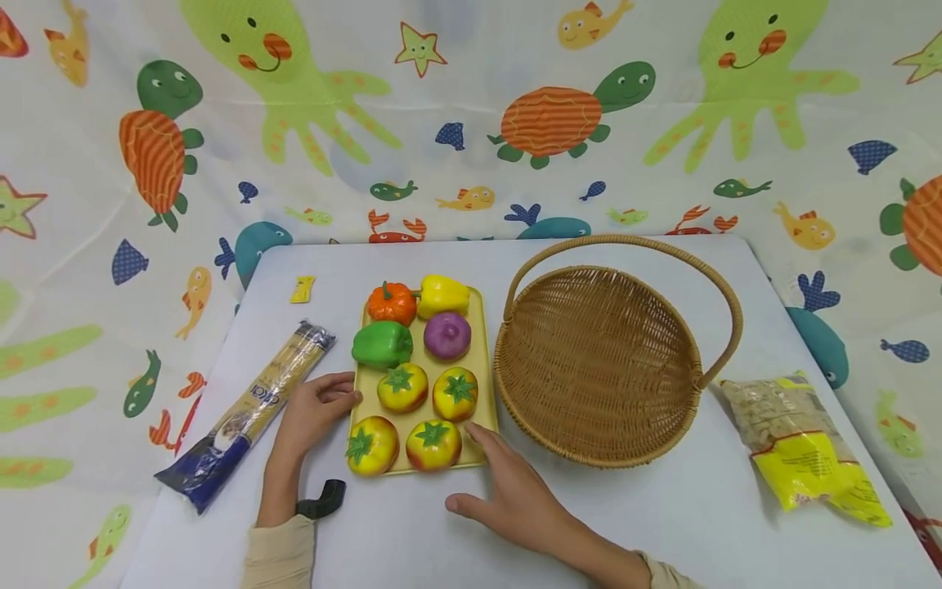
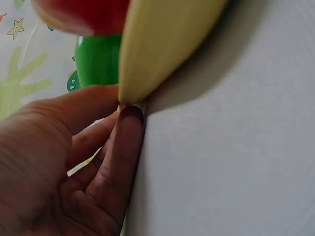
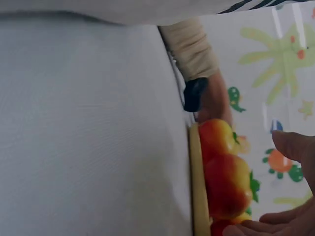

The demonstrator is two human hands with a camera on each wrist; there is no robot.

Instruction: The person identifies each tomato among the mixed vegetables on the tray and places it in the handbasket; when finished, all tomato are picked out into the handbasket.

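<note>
A yellow tray [image 1: 480, 327] bears toy vegetables: an orange pumpkin [image 1: 392, 303], a yellow bell pepper [image 1: 444, 296], a green bell pepper [image 1: 383, 343], a purple onion [image 1: 447, 335] and several red-yellow tomatoes [image 1: 434, 445]. At the tray's left side, my left hand [image 1: 309, 415] pinches its edge; in the left wrist view the thumb and fingers [image 2: 129, 142] meet at the rim. My right hand [image 1: 518, 495] reaches over the lower right corner, fingers extended near a tomato [image 1: 455, 393], thumb spread apart. In the right wrist view this hand [image 3: 295, 211] holds nothing.
A wicker basket [image 1: 596, 368] with an arched handle stands right of the tray. Farther right lies a yellow-and-clear food bag [image 1: 805, 446]. On the left are a long pasta packet [image 1: 250, 413] and a small yellow sachet [image 1: 302, 289]. A sea-animal curtain [image 1: 456, 82] hangs behind.
</note>
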